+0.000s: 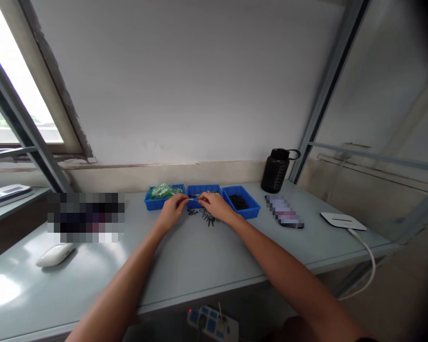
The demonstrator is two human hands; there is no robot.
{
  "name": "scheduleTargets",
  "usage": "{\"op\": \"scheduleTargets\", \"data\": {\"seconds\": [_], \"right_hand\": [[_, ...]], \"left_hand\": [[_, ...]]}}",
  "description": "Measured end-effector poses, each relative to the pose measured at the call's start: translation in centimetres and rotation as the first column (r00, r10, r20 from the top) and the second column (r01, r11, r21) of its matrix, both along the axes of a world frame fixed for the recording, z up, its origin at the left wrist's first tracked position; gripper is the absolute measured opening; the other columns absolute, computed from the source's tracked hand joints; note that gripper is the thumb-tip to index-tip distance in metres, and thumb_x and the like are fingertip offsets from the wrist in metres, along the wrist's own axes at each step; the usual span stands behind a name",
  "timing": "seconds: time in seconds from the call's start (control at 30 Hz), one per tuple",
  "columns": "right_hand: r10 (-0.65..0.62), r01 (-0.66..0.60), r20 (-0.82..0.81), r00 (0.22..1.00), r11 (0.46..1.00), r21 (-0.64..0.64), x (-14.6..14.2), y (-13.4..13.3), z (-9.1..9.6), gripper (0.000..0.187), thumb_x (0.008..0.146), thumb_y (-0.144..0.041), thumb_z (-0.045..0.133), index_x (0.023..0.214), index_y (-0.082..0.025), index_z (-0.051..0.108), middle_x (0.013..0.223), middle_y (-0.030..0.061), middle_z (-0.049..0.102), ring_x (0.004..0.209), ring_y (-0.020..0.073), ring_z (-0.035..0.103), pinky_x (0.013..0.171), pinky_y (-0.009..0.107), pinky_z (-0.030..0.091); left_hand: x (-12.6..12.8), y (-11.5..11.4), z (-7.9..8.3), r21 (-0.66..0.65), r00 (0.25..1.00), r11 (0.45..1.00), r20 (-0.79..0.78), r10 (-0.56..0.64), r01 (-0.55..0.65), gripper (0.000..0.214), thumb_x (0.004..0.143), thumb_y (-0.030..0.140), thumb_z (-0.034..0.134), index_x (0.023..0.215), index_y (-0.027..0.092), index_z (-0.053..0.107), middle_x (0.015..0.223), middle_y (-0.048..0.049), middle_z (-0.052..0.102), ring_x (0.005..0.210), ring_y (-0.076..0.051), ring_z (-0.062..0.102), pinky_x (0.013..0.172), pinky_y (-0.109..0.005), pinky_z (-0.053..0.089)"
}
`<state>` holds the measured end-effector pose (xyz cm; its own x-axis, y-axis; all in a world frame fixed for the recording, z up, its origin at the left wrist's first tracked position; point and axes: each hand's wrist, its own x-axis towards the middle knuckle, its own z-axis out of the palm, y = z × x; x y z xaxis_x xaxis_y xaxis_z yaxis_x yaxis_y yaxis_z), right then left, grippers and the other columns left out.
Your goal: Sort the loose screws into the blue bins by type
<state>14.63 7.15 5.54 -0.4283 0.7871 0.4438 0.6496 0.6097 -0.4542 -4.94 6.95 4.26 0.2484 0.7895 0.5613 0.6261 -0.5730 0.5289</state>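
Both my arms reach across the grey table to three blue trays at its back. My left hand and my right hand meet in front of the middle blue tray, fingers pinched together on a small thin part that I cannot make out. A loose pile of small dark parts lies on the table just under my hands. The left blue tray holds green pieces. The right blue tray holds small black parts.
A black water bottle stands right of the trays. Also on the table are a phone, a white flat device with a cable and a white mouse. A power strip lies on the floor below. Window frame at left.
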Motion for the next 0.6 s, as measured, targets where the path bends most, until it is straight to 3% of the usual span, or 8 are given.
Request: {"op": "scheduleTargets", "data": {"seconds": [0.3, 0.5, 0.6], "right_hand": [[-0.001, 0.01, 0.192, 0.981, 0.999, -0.048, -0.3, -0.9, 0.0, 0.011, 0.086, -0.021, 0.055, 0.087, -0.021, 0.066, 0.083, 0.0035, 0.069, 0.079, 0.0174, 0.063, 0.066, 0.023, 0.039], [-0.061, 0.058, 0.106, 0.993, 0.998, 0.033, 0.2, -0.7, 0.8, 0.016, 0.091, -0.023, 0.047, 0.096, -0.019, 0.062, 0.094, 0.0068, 0.067, 0.091, 0.0186, 0.06, 0.077, 0.027, 0.039], [-0.046, 0.044, 0.039, 0.998, 0.997, 0.062, 0.1, -0.8, 1.1, 0.017, 0.093, -0.024, 0.045, 0.1, -0.019, 0.06, 0.097, 0.0056, 0.066, 0.092, 0.0165, 0.059, 0.08, 0.026, 0.039]], "left_hand": [[0.6, -0.6, 0.2, 0.012, 0.999, 1.0, -0.032, -0.027, 0.028, 0.021, 0.087, 0.032, 0.047, 0.088, 0.018, 0.063, 0.084, -0.0051, 0.066, 0.078, -0.019, 0.06, 0.07, -0.029, 0.046], [0.0, -0.3, 0.2, 0.004, 0.999, 1.0, -0.038, -0.001, 0.001, 0.024, 0.088, 0.034, 0.044, 0.092, 0.017, 0.061, 0.088, -0.0059, 0.065, 0.08, -0.02, 0.059, 0.072, -0.029, 0.045], [0.1, -0.3, -0.1, -0.044, 0.995, 0.997, -0.082, -0.06, 0.056, 0.022, 0.087, 0.032, 0.046, 0.088, 0.017, 0.062, 0.083, -0.0044, 0.066, 0.074, -0.019, 0.059, 0.069, -0.028, 0.044]]}}
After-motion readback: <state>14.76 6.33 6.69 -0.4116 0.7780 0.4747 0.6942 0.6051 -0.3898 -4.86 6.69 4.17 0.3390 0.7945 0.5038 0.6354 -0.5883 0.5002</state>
